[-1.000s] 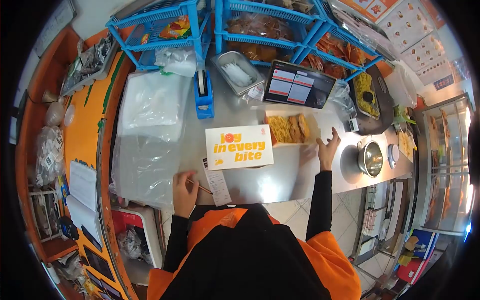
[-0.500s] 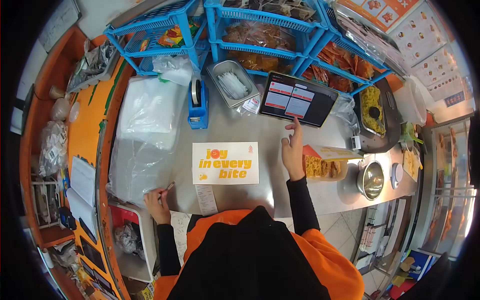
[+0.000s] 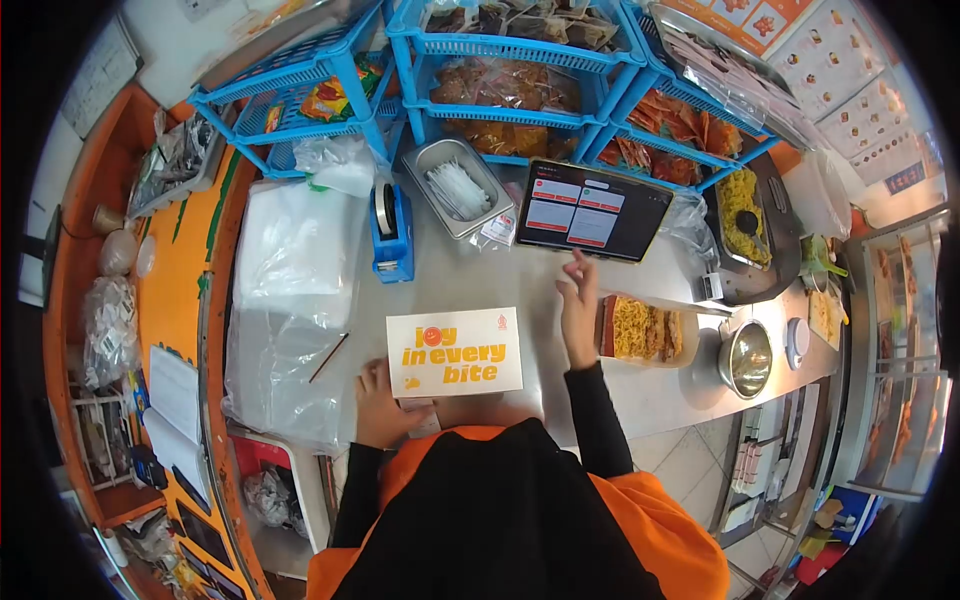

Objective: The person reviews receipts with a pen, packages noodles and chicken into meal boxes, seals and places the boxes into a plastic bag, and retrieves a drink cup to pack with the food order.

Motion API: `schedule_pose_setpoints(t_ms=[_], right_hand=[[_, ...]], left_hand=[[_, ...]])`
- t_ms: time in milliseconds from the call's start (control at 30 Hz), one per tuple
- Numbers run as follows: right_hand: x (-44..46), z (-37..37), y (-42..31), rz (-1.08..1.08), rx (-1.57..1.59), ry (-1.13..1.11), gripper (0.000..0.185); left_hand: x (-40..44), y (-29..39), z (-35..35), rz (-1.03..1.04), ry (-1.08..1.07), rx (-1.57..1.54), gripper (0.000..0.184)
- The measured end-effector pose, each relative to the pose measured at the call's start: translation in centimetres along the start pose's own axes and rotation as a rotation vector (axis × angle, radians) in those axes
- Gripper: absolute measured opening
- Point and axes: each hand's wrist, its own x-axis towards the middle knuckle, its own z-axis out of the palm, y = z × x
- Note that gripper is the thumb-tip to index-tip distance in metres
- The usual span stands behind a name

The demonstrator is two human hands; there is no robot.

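A closed white box printed "joy in every bite" lies on the steel counter. My left hand is at its lower left corner, fingers apart and thumb stretched along the front edge; whether it presses the box I cannot tell. The receipt below the box is mostly hidden by that hand. A thin dark pen rests on the clear plastic bags to the left. My right hand hovers empty just below the tablet, its fingers loosely bent and apart. To its right stands an open box of noodles and fried pieces.
A blue tape dispenser and a steel tray of white plastic pieces stand behind the printed box. Blue racks with packed goods line the back. A metal bowl sits at the right, near a black-rimmed pan of yellow food.
My left hand has let go of the pen and moved right to the printed box. My right hand has drawn back slightly from the tablet. More of the noodles now shows.
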Motion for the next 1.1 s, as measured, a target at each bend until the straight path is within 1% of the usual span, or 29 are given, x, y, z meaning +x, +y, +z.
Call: schedule_pose_setpoints(t_ms=[33,67,100,167,200,233,267,333,367,400,467,500,533,567,600,633,667,700,733,767,800,833,867,900,933,1000,1033,1067,1100], right_hand=[[-2.1,0.9,-2.6,-0.128,0.013,0.052,0.044],[-4.7,1.8,-4.3,-0.255,0.025,0.105,0.036],[-7.9,1.6,-4.2,-0.579,-0.417,0.190,0.032],[-12.7,-0.2,1.8,-0.984,-0.288,-0.627,0.035],[-15.1,0.9,-1.1,-0.578,-0.092,-0.941,0.029],[-16.0,3.0,-3.5,-0.413,0.006,-1.055,0.028],[-16.7,5.6,-4.7,-0.245,0.106,-1.160,0.029],[-17.1,10.6,1.6,0.461,0.222,-1.461,0.048],[-17.5,10.9,1.7,0.458,0.221,-1.458,0.048],[-17.9,11.3,1.6,0.381,0.123,-1.312,0.054],[-18.6,12.4,1.2,0.224,-0.059,-1.018,0.068],[-18.8,13.1,1.1,0.144,-0.142,-0.869,0.076],[-18.9,13.9,1.0,0.067,-0.221,-0.718,0.085],[-18.9,14.0,0.9,0.058,-0.217,-0.720,0.085],[-18.6,13.2,1.0,0.027,-0.271,-0.597,0.085],[-18.3,13.0,1.2,-0.003,-0.325,-0.477,0.084],[-17.3,13.8,1.9,-0.111,-0.356,-0.382,0.082],[-16.1,15.2,2.7,-0.082,-0.119,-0.296,0.077],[-14.0,16.9,1.4,-0.063,-0.095,-0.203,0.070],[-11.5,18.8,0.0,-0.043,-0.070,-0.112,0.065],[-8.7,20.5,0.3,-0.089,-0.179,-0.061,0.050],[-6.1,22.0,1.0,-0.135,-0.286,-0.007,0.039],[-3.9,23.1,0.9,-0.099,-0.439,-0.024,0.029],[-2.3,23.7,0.9,-0.063,-0.593,-0.036,0.027],[-1.4,23.4,1.2,-0.072,-0.589,-0.034,0.027],[0.2,22.5,1.4,0.172,0.031,-0.247,0.026],[-1.1,22.1,0.2,-0.011,-0.114,-0.147,0.022],[-2.4,21.6,0.2,-0.025,-0.120,-0.149,0.022],[-3.8,21.0,0.7,-0.188,-0.302,-0.124,0.019]], left_hand=[[-0.3,0.1,0.4,0.008,-0.039,0.100,0.047],[-0.1,-0.2,0.6,0.012,-0.038,0.100,0.047],[0.1,-0.4,0.9,-0.015,0.022,0.067,0.047],[0.5,-1.7,1.3,-0.035,0.081,0.032,0.048],[0.6,-3.2,1.0,-0.116,0.084,0.053,0.046],[0.6,-4.3,0.6,-0.197,0.084,0.075,0.044],[1.3,-4.3,-0.6,-0.195,0.081,0.074,0.044],[3.0,-3.9,-4.0,-0.528,-0.088,-0.236,0.041],[2.8,-5.5,-4.5,-0.344,-0.022,-0.181,0.045],[2.4,-6.6,-4.9,-0.338,-0.019,-0.182,0.045],[1.9,-7.7,-6.7,-0.360,0.078,-0.496,0.050],[1.3,-9.3,-6.8,-0.185,0.108,-0.426,0.067],[0.9,-9.2,-7.5,-0.179,0.116,-0.424,0.067],[0.5,-8.6,-8.3,-0.337,0.062,-0.736,0.075],[0.1,-8.1,-8.7,-0.495,0.005,-1.049,0.083],[-0.3,-8.3,-8.5,-0.375,-0.008,-1.069,0.087],[-0.3,-8.0,-8.2,-0.375,0.004,-1.070,0.087],[-0.2,-7.4,-8.0,-0.413,0.013,-1.123,0.082],[-0.1,-7.0,-7.8,-0.448,0.025,-1.177,0.078],[0.1,-6.7,-8.3,-0.491,-0.059,-1.278,0.074],[0.3,-6.4,-8.9,-0.530,-0.145,-1.377,0.071],[0.5,-6.7,-8.4,-0.430,-0.161,-1.384,0.071],[0.7,-6.2,-8.5,-0.425,-0.151,-1.380,0.071],[1.1,-5.5,-8.7,-0.321,-0.104,-1.364,0.070],[1.5,-4.9,-8.9,-0.216,-0.060,-1.346,0.070],[2.1,-4.9,-10.0,-0.198,-0.072,-1.347,0.071],[2.5,-5.1,-10.4,-0.184,-0.105,-1.303,0.072],[2.9,-5.3,-10.6,-0.171,-0.134,-1.259,0.073],[3.4,-5.6,-10.3,-0.151,-0.118,-1.261,0.074]])
